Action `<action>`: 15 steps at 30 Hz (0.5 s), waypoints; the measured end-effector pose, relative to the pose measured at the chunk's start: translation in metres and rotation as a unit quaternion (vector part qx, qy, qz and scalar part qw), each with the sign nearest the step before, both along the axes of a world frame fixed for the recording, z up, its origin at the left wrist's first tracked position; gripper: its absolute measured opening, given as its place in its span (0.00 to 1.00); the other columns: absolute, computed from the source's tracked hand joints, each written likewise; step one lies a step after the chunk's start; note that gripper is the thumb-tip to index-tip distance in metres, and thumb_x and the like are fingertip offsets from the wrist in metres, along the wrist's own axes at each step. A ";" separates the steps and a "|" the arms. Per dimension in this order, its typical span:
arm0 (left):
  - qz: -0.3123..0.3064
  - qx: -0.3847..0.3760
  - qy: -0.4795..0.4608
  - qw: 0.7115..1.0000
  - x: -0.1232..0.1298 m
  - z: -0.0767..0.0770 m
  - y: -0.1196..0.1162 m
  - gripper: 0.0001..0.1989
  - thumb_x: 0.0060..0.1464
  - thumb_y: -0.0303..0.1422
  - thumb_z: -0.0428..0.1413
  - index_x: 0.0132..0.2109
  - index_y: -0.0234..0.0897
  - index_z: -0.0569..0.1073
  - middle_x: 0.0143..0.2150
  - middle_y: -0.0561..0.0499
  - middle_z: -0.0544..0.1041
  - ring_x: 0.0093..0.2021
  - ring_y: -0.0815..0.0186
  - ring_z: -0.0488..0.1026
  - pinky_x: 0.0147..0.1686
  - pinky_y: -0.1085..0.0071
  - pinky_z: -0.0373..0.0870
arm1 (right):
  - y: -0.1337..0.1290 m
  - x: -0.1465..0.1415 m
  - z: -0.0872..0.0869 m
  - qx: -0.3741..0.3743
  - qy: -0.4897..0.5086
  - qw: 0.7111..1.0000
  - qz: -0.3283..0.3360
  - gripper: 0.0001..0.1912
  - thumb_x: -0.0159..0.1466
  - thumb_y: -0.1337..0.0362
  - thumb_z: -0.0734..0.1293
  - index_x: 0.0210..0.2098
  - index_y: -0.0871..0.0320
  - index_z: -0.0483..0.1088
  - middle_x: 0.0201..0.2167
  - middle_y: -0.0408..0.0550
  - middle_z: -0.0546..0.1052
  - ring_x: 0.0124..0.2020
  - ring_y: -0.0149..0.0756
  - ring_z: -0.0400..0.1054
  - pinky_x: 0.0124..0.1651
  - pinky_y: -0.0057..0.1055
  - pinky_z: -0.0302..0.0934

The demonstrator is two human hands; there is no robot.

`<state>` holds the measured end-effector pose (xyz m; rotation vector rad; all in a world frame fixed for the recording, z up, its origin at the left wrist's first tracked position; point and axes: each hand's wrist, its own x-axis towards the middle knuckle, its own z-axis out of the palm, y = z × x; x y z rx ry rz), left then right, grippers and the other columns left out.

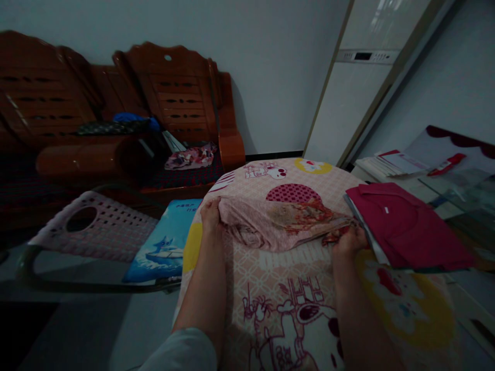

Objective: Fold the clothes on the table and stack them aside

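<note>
A pinkish, patterned piece of clothing [282,221], partly bunched and partly folded, stretches between my two hands over the table. My left hand [211,215] grips its left end, fingers closed on the cloth. At the other end, my right hand [351,239] is closed round a gathered, reddish-patterned part. Just beyond that hand lies a stack of folded clothes with a crimson shirt [406,224] on top. Under everything is a pink tablecloth [240,288] with cartoon dogs and yellow patches. The garment's exact kind cannot be made out.
To the left stands a woven chair [104,226] with a blue cushion [166,242]. Wooden armchairs [174,98] line the wall, one with a floral cloth [191,156] on its seat. A tall white cabinet-like unit [348,87] rises behind. Papers [394,164] lie at right.
</note>
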<state>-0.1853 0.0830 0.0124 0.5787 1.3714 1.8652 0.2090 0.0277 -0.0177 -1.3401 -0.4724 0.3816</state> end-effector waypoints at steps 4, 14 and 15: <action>-0.042 0.050 -0.091 0.994 0.011 0.002 0.000 0.15 0.39 0.38 0.65 0.32 0.34 0.72 0.27 0.53 0.74 0.31 0.67 0.73 0.33 0.71 0.73 | 0.001 0.002 -0.002 0.029 -0.024 0.998 -0.043 0.10 0.56 0.56 0.64 0.31 0.58 0.67 0.29 0.42 0.71 0.29 0.31 0.67 0.33 0.30 0.65; -0.086 -0.014 0.172 0.981 0.015 -0.006 -0.001 0.22 0.43 0.34 0.64 0.48 0.37 0.74 0.46 0.44 0.77 0.45 0.61 0.75 0.44 0.66 0.73 | 0.002 -0.001 -0.002 -0.028 -0.026 0.998 -0.044 0.11 0.57 0.58 0.63 0.32 0.59 0.69 0.30 0.45 0.74 0.31 0.35 0.68 0.36 0.33 0.67; -0.102 -0.049 0.234 0.966 0.015 -0.006 -0.001 0.22 0.42 0.34 0.64 0.47 0.36 0.75 0.44 0.45 0.78 0.43 0.60 0.76 0.44 0.65 0.72 | 0.002 -0.001 -0.003 -0.032 -0.036 0.998 -0.043 0.10 0.57 0.58 0.63 0.32 0.59 0.70 0.30 0.45 0.74 0.31 0.35 0.68 0.37 0.33 0.67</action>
